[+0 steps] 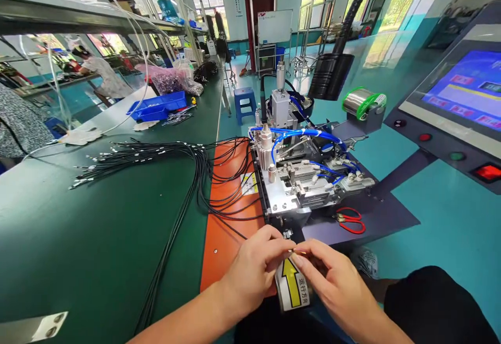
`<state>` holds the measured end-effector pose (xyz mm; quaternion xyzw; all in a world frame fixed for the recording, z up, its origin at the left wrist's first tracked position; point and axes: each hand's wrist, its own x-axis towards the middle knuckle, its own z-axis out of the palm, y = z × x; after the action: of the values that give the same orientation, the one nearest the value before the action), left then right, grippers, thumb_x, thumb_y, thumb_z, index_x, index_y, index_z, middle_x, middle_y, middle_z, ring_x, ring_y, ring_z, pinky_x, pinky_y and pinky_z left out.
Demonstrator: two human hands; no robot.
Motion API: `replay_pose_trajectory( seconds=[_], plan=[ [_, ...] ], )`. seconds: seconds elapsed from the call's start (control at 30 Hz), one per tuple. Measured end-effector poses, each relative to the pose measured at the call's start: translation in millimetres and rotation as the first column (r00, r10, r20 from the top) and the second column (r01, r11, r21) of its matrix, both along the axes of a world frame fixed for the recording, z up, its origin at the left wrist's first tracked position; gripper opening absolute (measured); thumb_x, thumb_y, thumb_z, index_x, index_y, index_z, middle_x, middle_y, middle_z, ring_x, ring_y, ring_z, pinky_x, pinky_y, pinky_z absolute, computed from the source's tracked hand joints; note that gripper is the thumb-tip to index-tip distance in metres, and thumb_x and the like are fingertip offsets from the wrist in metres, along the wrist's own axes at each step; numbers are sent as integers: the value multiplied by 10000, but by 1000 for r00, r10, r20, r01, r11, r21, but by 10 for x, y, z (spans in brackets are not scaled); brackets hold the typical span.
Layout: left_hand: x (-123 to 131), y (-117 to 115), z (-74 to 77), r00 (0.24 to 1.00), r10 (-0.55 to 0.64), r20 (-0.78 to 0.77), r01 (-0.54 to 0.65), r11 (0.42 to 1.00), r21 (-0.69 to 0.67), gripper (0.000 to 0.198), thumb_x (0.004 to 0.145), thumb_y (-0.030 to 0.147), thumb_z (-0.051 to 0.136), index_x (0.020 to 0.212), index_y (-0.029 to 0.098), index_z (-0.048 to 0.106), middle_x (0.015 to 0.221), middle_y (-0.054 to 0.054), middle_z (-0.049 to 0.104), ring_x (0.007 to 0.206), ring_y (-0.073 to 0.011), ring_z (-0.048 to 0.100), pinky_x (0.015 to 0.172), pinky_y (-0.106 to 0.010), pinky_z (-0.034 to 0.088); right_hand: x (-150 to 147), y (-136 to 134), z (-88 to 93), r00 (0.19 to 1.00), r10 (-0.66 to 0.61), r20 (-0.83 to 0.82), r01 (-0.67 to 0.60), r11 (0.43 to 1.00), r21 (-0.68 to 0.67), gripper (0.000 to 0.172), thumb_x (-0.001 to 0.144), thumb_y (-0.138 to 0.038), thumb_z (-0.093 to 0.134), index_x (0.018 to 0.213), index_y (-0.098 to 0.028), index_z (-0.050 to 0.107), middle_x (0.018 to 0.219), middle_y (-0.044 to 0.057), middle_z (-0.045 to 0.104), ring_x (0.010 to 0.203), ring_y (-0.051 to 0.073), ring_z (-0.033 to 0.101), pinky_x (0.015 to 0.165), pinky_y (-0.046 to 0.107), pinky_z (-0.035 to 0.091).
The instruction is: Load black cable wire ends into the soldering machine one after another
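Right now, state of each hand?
Left hand: shut, pinching the wire.
Right hand: shut, pinching the gold tip.

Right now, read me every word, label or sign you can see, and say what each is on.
"运行方向", as far as it reads, beside the yellow arrow on the sticker.
Warning label on the orange mat: too small to read.
Touchscreen: blurred.
Blue wall poster: blurred.
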<state>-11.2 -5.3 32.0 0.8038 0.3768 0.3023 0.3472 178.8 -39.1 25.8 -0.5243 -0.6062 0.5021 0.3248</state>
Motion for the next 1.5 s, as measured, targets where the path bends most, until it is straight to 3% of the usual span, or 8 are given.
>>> replay_pose_trajectory(
  seconds=[0.07,0.17,0.27,0.4,0.9,1.17,1.4,1.5],
  plan=[
    [26,-33,-47,1000,16,17,-17,999,31,237,961,172,512,1095,209,704,865,-47,630,733,-128,590,625,-201,458,32,-61,-95,996,-83,-14,83,996,-36,262,957,-467,530,1032,-243,642,863,12,648,782,175,613,678,256,486],
    [35,-45,-91,996,84,-7,-82,987,136,167,959,197,542,1035,185,691,816,-41,645,720,-140,575,643,-230,446,79,-133,-197,980,-201,-1,201,978,-57,316,930,-491,564,1111,-238,618,844,20,625,766,184,609,667,270,501],
    [31,-20,-152,987,152,-43,-140,968,210,113,951,220,569,958,186,677,776,-33,630,734,-156,556,667,-258,428,103,-169,-242,967,-255,14,255,967,-14,315,933,-481,567,1128,-238,609,868,24,615,773,177,609,694,274,507],
    [35,8,-253,979,200,-41,-188,961,205,100,952,209,558,907,177,641,774,-33,599,741,-158,548,668,-269,415,84,-174,-286,958,-288,-10,288,957,21,303,941,-470,567,1147,-251,604,901,21,603,779,165,610,698,264,509],
    [45,6,-279,978,198,-73,-186,972,147,103,937,186,539,857,175,603,779,-35,577,735,-169,525,658,-289,399,8,-103,-296,976,-216,-22,217,976,12,244,967,-444,537,1137,-287,614,926,12,580,814,164,600,738,265,509],
    [50,7,-290,976,195,-95,-179,972,150,98,936,191,536,869,179,607,789,-38,581,751,-175,529,663,-296,400,26,-128,-317,976,-202,77,184,964,190,213,993,-339,501,1179,-283,588,941,12,564,759,147,590,681,269,502],
    [45,7,-304,977,183,-105,-166,974,157,111,941,201,528,879,180,618,788,-40,579,755,-177,521,667,-303,400,10,-102,-307,966,-226,122,145,872,467,222,989,-207,492,1186,-230,592,977,44,573,863,164,589,770,284,483],
    [47,8,-300,979,180,-98,-163,974,159,122,945,208,523,875,180,620,779,-40,576,744,-175,513,658,-301,396,-8,-61,-265,962,-254,96,191,885,425,154,978,-250,527,1082,-233,639,941,37,592,820,166,594,724,277,483]
  ],
)
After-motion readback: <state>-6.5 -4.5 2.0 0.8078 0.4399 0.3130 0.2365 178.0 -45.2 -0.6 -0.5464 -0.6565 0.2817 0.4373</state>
